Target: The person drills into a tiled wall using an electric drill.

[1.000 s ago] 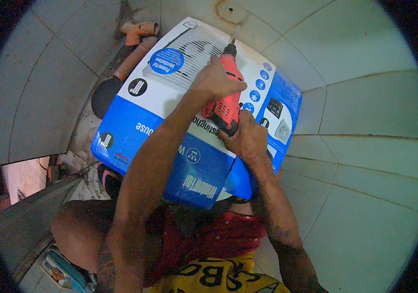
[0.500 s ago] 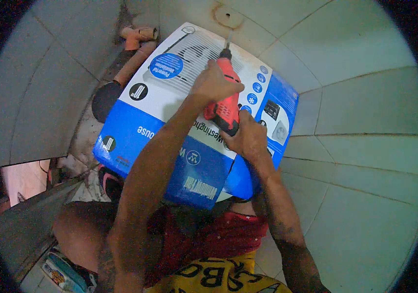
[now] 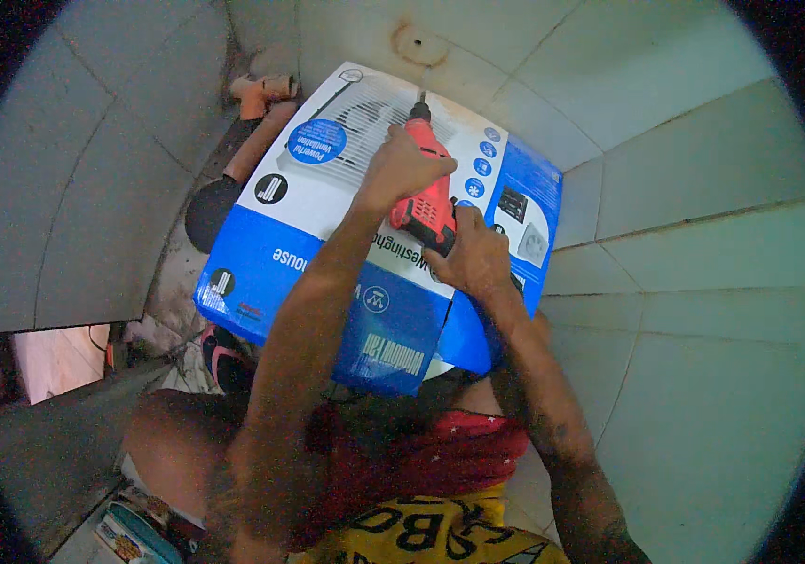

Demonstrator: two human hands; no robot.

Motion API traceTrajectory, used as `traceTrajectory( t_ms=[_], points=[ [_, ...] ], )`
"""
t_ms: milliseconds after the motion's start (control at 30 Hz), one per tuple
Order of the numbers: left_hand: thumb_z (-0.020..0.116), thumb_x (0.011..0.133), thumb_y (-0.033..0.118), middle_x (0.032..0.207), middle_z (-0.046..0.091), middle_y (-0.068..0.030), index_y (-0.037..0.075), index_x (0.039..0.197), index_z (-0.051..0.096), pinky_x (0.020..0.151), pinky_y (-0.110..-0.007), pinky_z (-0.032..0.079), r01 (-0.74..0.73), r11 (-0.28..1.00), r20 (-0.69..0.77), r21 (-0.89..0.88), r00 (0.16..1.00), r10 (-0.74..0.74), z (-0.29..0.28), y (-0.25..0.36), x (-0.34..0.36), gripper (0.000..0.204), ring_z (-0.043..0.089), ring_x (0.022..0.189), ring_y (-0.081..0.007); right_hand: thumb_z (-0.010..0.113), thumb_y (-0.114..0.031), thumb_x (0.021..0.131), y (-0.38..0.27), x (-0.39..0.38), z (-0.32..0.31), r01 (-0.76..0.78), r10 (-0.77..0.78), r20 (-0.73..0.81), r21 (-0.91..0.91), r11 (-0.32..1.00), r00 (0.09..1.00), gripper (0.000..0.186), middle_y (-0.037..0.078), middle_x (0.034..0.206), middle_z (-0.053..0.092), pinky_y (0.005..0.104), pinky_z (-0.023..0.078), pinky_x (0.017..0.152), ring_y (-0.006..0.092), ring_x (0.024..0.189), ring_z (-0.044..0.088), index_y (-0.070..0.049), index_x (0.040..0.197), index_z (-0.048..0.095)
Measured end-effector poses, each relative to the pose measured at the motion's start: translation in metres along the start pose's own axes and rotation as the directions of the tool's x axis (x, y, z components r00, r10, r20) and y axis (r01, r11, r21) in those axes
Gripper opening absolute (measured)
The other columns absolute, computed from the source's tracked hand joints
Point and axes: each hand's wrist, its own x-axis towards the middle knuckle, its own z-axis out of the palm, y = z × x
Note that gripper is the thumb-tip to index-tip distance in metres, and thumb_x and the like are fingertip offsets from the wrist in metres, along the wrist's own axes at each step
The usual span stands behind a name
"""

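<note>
A red power drill [image 3: 428,186] points up at the tiled wall, its bit tip near a round rusty mark [image 3: 418,43]. My left hand [image 3: 401,169] wraps the drill's upper body. My right hand [image 3: 471,259] grips the drill's handle from below. Under both hands lies a large blue and white cardboard box [image 3: 327,273] printed with a picture of a ventilation fan, propped in front of my chest.
Pale wall tiles [image 3: 694,254] surround the box on the right and top. An orange pipe with a fitting [image 3: 261,108] and a dark round opening [image 3: 210,211] sit left of the box. My knee [image 3: 172,432] and some packaging [image 3: 134,536] are at lower left.
The drill and both hands have shifted slightly upward toward the wall, the bit now closer to the rusty mark. The box stays in place.
</note>
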Motion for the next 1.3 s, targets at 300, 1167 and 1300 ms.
traceTrajectory(
  t_ms=[300, 1167, 1300],
  points=[
    [0.08, 0.067, 0.053, 0.119, 0.061, -0.0347, -0.02, 0.129, 0.039, 0.095, -0.045, 0.052, 0.053, 0.995, -0.019, -0.086, 0.998, -0.054, 0.001, -0.001, -0.006, 0.104, 0.064, 0.11, -0.0458, 0.083, -0.042, 0.069, 0.009, -0.002, 0.012, 0.079, -0.08, -0.14, -0.009, 0.997, 0.987, 0.078, 0.021, 0.11, 0.062, 0.0533, 0.054, 0.073, 0.0422, 0.082, 0.067, 0.002, 0.125, 0.05],
    [0.064, 0.084, 0.058, 0.112, 0.066, -0.0307, -0.006, 0.125, 0.057, 0.099, -0.049, 0.047, -0.022, 0.96, -0.149, -0.28, 0.989, -0.021, 0.011, -0.024, 0.001, 0.076, 0.064, 0.112, -0.0453, 0.08, -0.054, 0.07, 0.001, -0.011, 0.018, 0.064, -0.076, -0.233, -0.058, 0.996, 0.969, 0.084, 0.019, 0.106, 0.059, 0.0498, 0.056, 0.064, 0.0379, 0.079, 0.069, 0.002, 0.126, 0.052],
    [0.066, 0.085, 0.058, 0.106, 0.068, -0.0254, -0.002, 0.12, 0.059, 0.092, -0.045, 0.052, -0.086, 0.923, -0.163, -0.375, 0.986, 0.026, 0.009, -0.029, 0.001, 0.07, 0.067, 0.102, -0.0395, 0.08, -0.055, 0.069, 0.003, -0.016, 0.026, 0.143, -0.166, -0.259, -0.103, 0.984, 0.952, 0.087, 0.02, 0.106, 0.059, 0.0472, 0.056, 0.063, 0.0365, 0.075, 0.067, 0.004, 0.126, 0.051]
  ],
)
